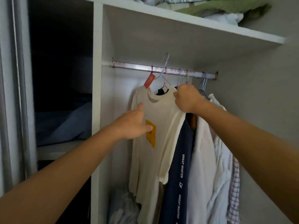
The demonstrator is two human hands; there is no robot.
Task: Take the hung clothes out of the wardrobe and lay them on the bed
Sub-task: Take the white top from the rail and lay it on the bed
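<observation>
The head camera looked into a white wardrobe point(98, 94) where clothes hung from a metal rail point(134, 67). The right hand point(187, 99) was raised near the rail, its fingers curled tight around the shoulder of a cream T-shirt point(155, 159), bunching the cloth at the neckline. The left hand point(132, 125) lay against the chest of the same shirt with its fingers fairly straight and its thumb pointing up, touching the cloth beside an orange patch point(151, 135); it gripped nothing. The shirt's hanger hook point(165, 62) sat tilted at the rail, blurred, so I could not tell whether it was on or off it. A red tag point(149, 80) dangled from the rail just beside the collar. To the right hung a navy garment point(178, 175) with white lettering, then a white shirt point(203, 159) and a checked one point(234, 183), all pressed close together. Folded bedding point(223, 8) lay on the top shelf point(210, 25). More cloth point(123, 207) was heaped at the wardrobe's bottom.
</observation>
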